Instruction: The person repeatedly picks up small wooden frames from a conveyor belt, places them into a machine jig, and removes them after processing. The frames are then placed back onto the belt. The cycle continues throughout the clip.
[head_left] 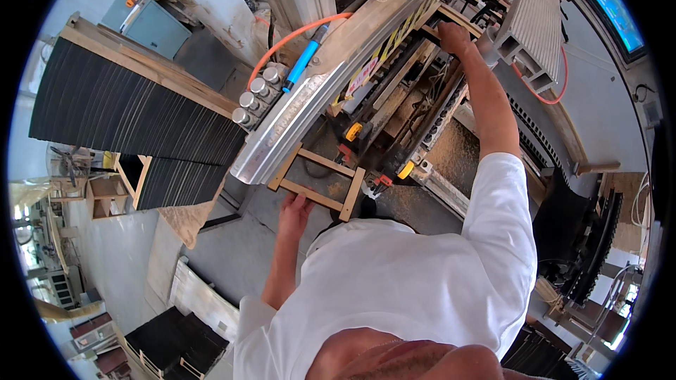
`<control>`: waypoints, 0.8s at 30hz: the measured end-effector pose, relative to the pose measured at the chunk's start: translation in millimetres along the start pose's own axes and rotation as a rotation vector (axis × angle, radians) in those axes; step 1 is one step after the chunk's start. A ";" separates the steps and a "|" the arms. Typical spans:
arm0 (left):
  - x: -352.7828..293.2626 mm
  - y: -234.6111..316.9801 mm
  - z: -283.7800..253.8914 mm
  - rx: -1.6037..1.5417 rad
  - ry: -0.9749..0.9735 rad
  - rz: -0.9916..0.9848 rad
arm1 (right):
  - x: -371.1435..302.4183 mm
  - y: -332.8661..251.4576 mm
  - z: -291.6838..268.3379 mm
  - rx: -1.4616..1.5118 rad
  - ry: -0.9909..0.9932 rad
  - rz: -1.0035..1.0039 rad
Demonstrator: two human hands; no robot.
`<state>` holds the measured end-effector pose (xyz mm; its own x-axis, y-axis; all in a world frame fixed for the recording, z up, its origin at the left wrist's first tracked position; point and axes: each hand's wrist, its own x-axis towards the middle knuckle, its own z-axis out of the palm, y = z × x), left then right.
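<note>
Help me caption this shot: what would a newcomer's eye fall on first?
Probably the black stack at left and the metal beam slanting across the upper middle. Beside the beam's lower end, the left hand holds a wooden frame; the right hand is at the machine's far end.

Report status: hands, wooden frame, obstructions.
Left hand on light-brown rectangular wooden frame. Right hand over sawdust-strewn metal machine, grip unclear. Small red fitting close beyond frame, possible snag.
</note>
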<state>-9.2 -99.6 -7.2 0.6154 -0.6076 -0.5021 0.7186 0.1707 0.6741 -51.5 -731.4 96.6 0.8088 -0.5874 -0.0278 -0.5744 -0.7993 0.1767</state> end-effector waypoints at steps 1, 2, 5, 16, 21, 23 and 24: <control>2.3 -5.4 0.7 0.006 0.014 -0.006 | 0.3 -3.4 -6.8 -0.009 -0.017 -0.005; 3.2 -11.3 1.2 0.012 0.027 -0.013 | -5.0 -8.6 -9.9 0.023 0.067 -0.035; 6.7 -28.2 1.0 0.037 0.014 0.006 | -4.9 -11.5 -17.8 0.042 0.034 -0.062; -1.2 -39.1 12.0 0.077 0.227 0.046 | 2.3 1.9 5.0 0.065 0.101 -0.050; -15.0 -26.2 3.7 0.214 0.389 0.105 | 3.4 2.1 2.2 0.098 0.178 -0.116; -19.4 -19.4 -1.8 0.273 0.433 0.120 | 2.2 2.8 1.5 0.091 0.172 -0.120; -20.0 -13.5 -3.6 0.295 0.438 0.166 | 4.6 8.6 1.6 -0.040 0.069 -0.106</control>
<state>-30.0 -87.0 -8.2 0.8352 -0.2009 -0.5119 0.5179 -0.0255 0.8550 -52.8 -741.1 96.5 0.8723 -0.4886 0.0189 -0.4808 -0.8499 0.2159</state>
